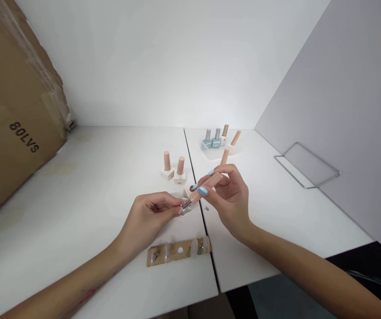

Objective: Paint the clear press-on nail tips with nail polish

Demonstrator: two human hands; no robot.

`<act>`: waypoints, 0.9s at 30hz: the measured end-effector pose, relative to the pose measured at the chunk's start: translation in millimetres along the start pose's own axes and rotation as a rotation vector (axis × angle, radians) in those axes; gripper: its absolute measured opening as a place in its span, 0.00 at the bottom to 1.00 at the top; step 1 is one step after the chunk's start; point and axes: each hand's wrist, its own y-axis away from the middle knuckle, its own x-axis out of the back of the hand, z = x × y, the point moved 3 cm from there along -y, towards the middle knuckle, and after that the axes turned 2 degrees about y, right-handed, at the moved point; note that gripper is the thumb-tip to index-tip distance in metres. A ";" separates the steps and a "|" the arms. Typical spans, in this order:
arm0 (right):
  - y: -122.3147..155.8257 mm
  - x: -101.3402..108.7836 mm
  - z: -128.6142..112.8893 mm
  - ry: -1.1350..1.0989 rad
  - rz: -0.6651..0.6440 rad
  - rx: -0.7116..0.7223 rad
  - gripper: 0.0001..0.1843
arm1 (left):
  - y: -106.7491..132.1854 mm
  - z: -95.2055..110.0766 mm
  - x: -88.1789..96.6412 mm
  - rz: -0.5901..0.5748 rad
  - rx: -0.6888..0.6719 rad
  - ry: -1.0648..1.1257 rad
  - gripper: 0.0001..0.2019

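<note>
Peach brush handle [207, 186] clamped in right hand [228, 199], metal tip [186, 204] pinched by left hand [149, 221]
Nail strip [177, 252] lies below the grip, capped bottles [167, 166] beyond it

A peach nail-polish cap [207, 185] is held slanting, its thin brush [186, 204] pointing down and left, dark with polish. The bristles meet a small, glossy press-on nail [185, 211], which is pale and partly hidden, its exact shade hard to tell.
</note>
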 end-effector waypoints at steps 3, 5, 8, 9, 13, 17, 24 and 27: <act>-0.5 1.6 0.6 0.064 0.033 -0.011 0.15 | -0.5 -2.2 0.8 0.005 -0.002 -0.019 0.04; -2.6 4.5 -0.2 0.110 0.090 -0.014 0.13 | -0.2 -3.9 1.5 0.004 -0.001 -0.018 0.04; -4.0 7.1 -1.8 0.120 0.139 0.011 0.12 | 0.1 -5.7 2.2 -0.001 0.008 -0.018 0.03; -3.4 6.8 -2.0 0.106 0.128 0.024 0.12 | 0.0 -5.9 2.3 -0.002 0.010 -0.022 0.03; 1.7 0.4 -1.2 0.033 -0.019 0.078 0.15 | -0.6 -5.3 2.5 0.001 -0.002 -0.044 0.04; 0.6 -0.8 -1.6 0.069 -0.015 0.075 0.14 | 0.2 -4.8 2.5 0.007 0.000 -0.041 0.04; -4.2 7.0 -1.0 0.044 0.093 0.046 0.12 | 0.0 -2.7 1.9 0.013 0.025 0.017 0.03; -1.5 2.4 0.9 -0.028 -0.040 0.082 0.15 | -1.6 -0.3 1.6 0.014 0.032 0.030 0.04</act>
